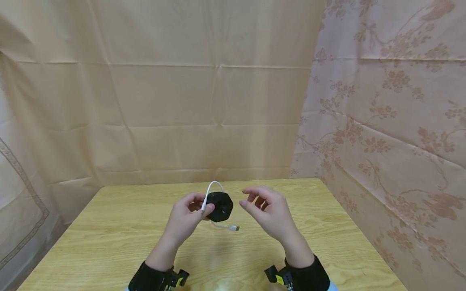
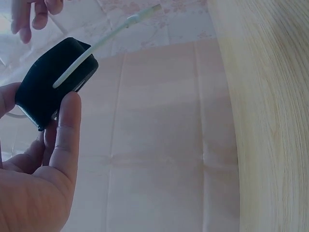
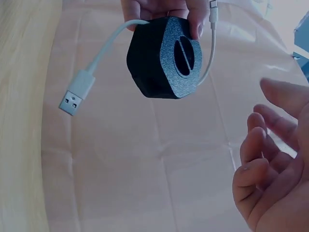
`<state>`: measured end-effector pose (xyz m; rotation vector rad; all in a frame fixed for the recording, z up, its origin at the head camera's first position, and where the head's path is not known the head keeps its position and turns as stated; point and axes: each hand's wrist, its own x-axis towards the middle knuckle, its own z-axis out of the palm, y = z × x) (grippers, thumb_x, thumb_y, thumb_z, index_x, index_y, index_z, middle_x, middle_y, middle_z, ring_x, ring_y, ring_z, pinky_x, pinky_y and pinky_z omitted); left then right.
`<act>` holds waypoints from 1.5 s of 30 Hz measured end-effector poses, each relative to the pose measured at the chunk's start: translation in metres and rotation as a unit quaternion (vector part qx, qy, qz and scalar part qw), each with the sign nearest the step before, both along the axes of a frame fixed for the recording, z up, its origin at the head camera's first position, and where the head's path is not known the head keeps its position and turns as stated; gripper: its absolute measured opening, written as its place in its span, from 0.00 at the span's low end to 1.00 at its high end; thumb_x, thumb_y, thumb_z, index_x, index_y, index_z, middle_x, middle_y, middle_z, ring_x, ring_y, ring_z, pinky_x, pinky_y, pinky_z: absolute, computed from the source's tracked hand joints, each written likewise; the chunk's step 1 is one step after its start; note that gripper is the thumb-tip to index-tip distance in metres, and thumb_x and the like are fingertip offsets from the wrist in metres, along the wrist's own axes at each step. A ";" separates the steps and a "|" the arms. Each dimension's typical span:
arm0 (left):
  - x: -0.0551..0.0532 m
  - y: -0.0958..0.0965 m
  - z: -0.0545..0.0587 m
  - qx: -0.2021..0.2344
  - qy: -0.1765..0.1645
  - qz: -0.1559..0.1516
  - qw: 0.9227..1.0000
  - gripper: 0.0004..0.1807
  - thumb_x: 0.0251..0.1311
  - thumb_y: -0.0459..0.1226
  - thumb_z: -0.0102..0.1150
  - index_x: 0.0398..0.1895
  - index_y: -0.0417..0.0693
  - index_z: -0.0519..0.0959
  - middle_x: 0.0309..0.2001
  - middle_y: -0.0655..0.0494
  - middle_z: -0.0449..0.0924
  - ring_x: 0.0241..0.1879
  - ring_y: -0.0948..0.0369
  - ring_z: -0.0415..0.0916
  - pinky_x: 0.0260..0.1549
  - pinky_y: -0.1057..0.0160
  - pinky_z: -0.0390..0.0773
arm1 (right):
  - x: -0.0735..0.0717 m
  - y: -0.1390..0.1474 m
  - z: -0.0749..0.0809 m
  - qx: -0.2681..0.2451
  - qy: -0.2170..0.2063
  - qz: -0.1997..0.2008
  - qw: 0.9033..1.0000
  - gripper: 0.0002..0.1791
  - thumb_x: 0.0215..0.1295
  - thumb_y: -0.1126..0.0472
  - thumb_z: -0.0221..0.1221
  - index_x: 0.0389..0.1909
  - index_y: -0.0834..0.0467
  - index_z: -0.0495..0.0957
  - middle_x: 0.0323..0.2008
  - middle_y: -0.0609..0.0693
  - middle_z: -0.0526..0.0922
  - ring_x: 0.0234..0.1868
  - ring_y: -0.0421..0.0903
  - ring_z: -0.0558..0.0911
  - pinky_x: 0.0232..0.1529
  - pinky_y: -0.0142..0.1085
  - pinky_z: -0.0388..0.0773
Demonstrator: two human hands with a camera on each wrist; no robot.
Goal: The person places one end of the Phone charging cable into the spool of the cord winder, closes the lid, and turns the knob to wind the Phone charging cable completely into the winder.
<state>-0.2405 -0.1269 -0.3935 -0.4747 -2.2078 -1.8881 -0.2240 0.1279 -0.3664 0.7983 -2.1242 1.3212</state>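
Observation:
A black hexagonal cable winder (image 1: 221, 207) with a white cable is held above the table by my left hand (image 1: 185, 220). Thumb and fingers pinch it by its left edge. From one side of the case a short cable end with a USB-A plug (image 3: 77, 92) sticks out. The other end loops over the top, and its small slim plug (image 3: 214, 12) points up in the right wrist view. A round knob-like recess (image 3: 187, 57) with a bar across it marks one face. My right hand (image 1: 272, 212) hovers just right of the winder, fingers loosely bent, holding nothing.
The light wood table (image 1: 109, 242) spreads beneath both hands. Behind it hangs a beige curtain (image 1: 182, 101), and a pink floral cloth (image 1: 382, 133) runs along the right side. Black bands with small cameras sit on both wrists.

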 end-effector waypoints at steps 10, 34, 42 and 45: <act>-0.001 0.001 0.000 0.007 -0.016 -0.021 1.000 0.14 0.60 0.33 0.73 0.43 0.33 0.82 0.36 0.44 0.77 0.31 0.53 0.80 0.32 0.51 0.86 | -0.006 0.002 0.000 0.157 0.259 -0.032 0.953 0.16 0.60 0.60 0.72 0.49 0.54 0.85 0.40 0.46 0.83 0.26 0.39 0.77 0.26 0.24 0.73; 0.004 0.008 -0.003 -0.057 -0.005 -0.052 0.997 0.14 0.58 0.36 0.75 0.41 0.36 0.82 0.34 0.48 0.77 0.29 0.56 0.77 0.28 0.59 0.83 | -0.015 -0.022 -0.031 0.243 0.232 -0.050 0.941 0.10 0.54 0.58 0.78 0.36 0.49 0.89 0.31 0.41 0.79 0.25 0.35 0.78 0.24 0.27 0.74; 0.004 0.007 -0.004 -0.048 -0.012 -0.059 0.997 0.14 0.60 0.36 0.73 0.43 0.36 0.82 0.35 0.48 0.77 0.30 0.56 0.78 0.29 0.59 0.84 | -0.017 -0.023 -0.033 0.222 0.243 -0.064 0.942 0.09 0.52 0.55 0.78 0.33 0.49 0.89 0.26 0.39 0.79 0.21 0.33 0.75 0.21 0.23 0.69; 0.004 0.007 -0.004 -0.044 -0.009 -0.066 0.997 0.15 0.61 0.36 0.73 0.44 0.34 0.82 0.35 0.46 0.76 0.31 0.55 0.78 0.29 0.59 0.85 | -0.018 -0.024 -0.034 0.210 0.241 -0.072 0.945 0.09 0.52 0.54 0.78 0.31 0.51 0.88 0.23 0.39 0.78 0.20 0.31 0.73 0.20 0.22 0.68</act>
